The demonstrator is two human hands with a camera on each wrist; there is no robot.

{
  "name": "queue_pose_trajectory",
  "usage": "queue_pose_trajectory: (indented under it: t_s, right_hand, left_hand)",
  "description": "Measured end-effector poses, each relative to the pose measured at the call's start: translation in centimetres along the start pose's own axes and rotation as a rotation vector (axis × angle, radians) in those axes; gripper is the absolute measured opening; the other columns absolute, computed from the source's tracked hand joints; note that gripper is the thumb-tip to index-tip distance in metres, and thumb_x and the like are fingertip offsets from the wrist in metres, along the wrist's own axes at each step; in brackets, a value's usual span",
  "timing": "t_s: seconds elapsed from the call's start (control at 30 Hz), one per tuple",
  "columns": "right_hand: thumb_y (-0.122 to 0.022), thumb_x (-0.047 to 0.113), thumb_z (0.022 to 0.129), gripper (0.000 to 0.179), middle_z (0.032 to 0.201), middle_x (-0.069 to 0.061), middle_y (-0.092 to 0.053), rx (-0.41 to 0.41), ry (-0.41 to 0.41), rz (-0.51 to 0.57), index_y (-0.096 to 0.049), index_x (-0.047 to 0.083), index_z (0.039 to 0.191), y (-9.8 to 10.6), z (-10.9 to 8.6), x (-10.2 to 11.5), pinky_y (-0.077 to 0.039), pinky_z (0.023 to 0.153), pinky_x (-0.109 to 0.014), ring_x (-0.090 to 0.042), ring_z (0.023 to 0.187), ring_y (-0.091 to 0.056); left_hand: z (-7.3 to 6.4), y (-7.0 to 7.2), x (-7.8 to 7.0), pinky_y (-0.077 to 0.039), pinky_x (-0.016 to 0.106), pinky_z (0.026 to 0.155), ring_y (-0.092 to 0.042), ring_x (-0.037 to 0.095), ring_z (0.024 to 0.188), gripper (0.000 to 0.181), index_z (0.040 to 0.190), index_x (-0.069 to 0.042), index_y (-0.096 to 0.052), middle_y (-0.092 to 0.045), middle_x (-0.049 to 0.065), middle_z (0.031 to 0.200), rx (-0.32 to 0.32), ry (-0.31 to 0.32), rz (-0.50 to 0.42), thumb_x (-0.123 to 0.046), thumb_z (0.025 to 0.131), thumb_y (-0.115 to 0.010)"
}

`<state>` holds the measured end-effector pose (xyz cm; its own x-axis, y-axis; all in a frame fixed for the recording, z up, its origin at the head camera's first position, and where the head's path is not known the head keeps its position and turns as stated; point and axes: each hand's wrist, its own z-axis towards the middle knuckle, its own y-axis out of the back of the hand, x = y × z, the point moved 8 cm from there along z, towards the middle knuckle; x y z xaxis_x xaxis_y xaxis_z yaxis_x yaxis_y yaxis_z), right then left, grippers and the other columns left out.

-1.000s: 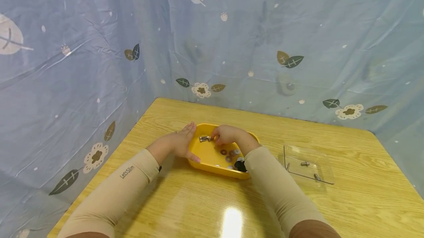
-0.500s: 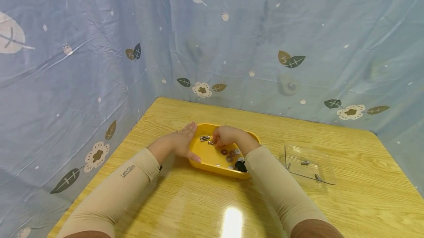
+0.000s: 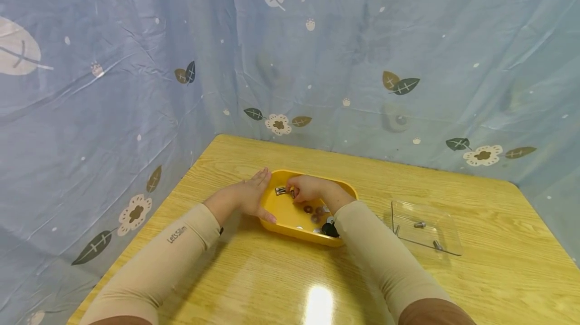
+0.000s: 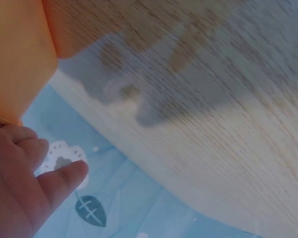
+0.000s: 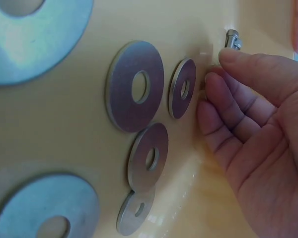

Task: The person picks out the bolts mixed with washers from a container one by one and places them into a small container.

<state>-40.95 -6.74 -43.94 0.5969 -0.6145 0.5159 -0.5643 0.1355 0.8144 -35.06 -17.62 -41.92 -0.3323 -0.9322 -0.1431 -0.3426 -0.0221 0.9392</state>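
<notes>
My left hand (image 3: 250, 198) rests against the left end of a yellow plastic tray (image 3: 294, 232), fingers stretched along its outside and thumb at the front rim. Inside the tray, my right hand (image 3: 312, 187) pinches a small metal bolt (image 3: 292, 194) between thumb and fingers, mostly covered by them. Just left of the fingertips lie a few more bolts (image 3: 280, 190), one of which peeks past the thumb in the right wrist view. Several flat metal washers (image 5: 135, 86) are spread over the tray floor beside the right hand.
Black pieces (image 3: 330, 230) sit in the tray's front right corner beneath the right forearm. Right of the tray, a clear plastic container (image 3: 437, 214) stands on the wooden table (image 3: 254, 274) with a few bolts (image 3: 420, 225) at it. A blue patterned curtain (image 3: 317, 63) hangs behind.
My right hand has shifted slightly left, and its fingers have come around the bolt that lay loose beside them. My left hand stays on the tray.
</notes>
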Motion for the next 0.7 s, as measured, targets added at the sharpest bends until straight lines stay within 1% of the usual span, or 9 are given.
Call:
queue_pose_trajectory:
  t_s: [0.2, 0.27, 0.33, 0.43, 0.57, 0.7]
  right_hand:
    - [-0.067, 0.005, 0.082, 0.035, 0.073, -0.001, -0.055, -0.025, -0.019, 0.007, -0.053, 0.005, 0.114, 0.02, -0.16, -0.28, -0.044, 0.060, -0.022, -0.011, 0.063, -0.050]
    - [-0.067, 0.006, 0.081, 0.036, 0.074, -0.001, -0.056, -0.037, -0.032, -0.009, -0.053, 0.005, 0.114, 0.16, -0.26, -0.33, -0.045, 0.061, -0.023, -0.012, 0.064, -0.051]
    - [-0.067, 0.007, 0.081, 0.035, 0.076, 0.000, -0.057, -0.048, -0.045, -0.039, -0.055, 0.005, 0.113, 0.30, -0.27, -0.37, -0.045, 0.063, -0.023, -0.012, 0.066, -0.052]
    - [-0.068, 0.009, 0.081, 0.029, 0.075, 0.002, -0.057, -0.059, -0.052, -0.105, -0.059, 0.006, 0.108, 0.44, -0.15, -0.37, -0.044, 0.063, -0.023, -0.011, 0.067, -0.051]
    - [-0.069, 0.011, 0.081, 0.025, 0.074, 0.002, -0.056, -0.065, -0.059, -0.149, -0.061, 0.005, 0.104, 0.49, -0.04, -0.37, -0.043, 0.064, -0.023, -0.012, 0.066, -0.049]
    - [-0.071, 0.015, 0.079, 0.029, 0.079, 0.001, -0.059, -0.068, -0.062, -0.171, -0.060, 0.005, 0.104, 0.47, -0.20, -0.32, -0.045, 0.068, -0.024, -0.011, 0.069, -0.051]
  left_hand:
    - [0.15, -0.11, -0.11, -0.015, 0.049, 0.109, 0.005, 0.024, 0.139, 0.131, 0.146, -0.003, 0.006, 0.011, 0.013, 0.152, -0.008, 0.003, 0.003, -0.079, 0.059, -0.057]
    - [0.14, -0.05, -0.15, -0.016, 0.049, 0.109, 0.004, 0.025, 0.140, 0.131, 0.146, -0.003, 0.006, 0.011, 0.013, 0.152, -0.009, 0.001, 0.005, -0.079, 0.059, -0.057]
    - [0.14, 0.00, -0.18, -0.015, 0.049, 0.109, 0.004, 0.025, 0.140, 0.131, 0.146, -0.003, 0.006, 0.011, 0.013, 0.152, -0.006, 0.001, 0.002, -0.079, 0.059, -0.057]
    - [0.13, 0.00, -0.15, -0.016, 0.050, 0.109, 0.004, 0.025, 0.140, 0.132, 0.146, -0.003, 0.006, 0.011, 0.013, 0.152, -0.005, 0.002, 0.003, -0.079, 0.059, -0.056]
    - [0.08, -0.03, -0.11, -0.016, 0.050, 0.108, 0.005, 0.025, 0.139, 0.131, 0.146, -0.002, 0.005, 0.011, 0.013, 0.152, -0.007, -0.001, 0.001, -0.079, 0.060, -0.057]
    - [-0.04, 0.01, -0.23, -0.016, 0.050, 0.108, 0.004, 0.026, 0.140, 0.130, 0.146, -0.002, 0.005, 0.010, 0.014, 0.152, -0.007, -0.004, -0.010, -0.077, 0.061, -0.058]
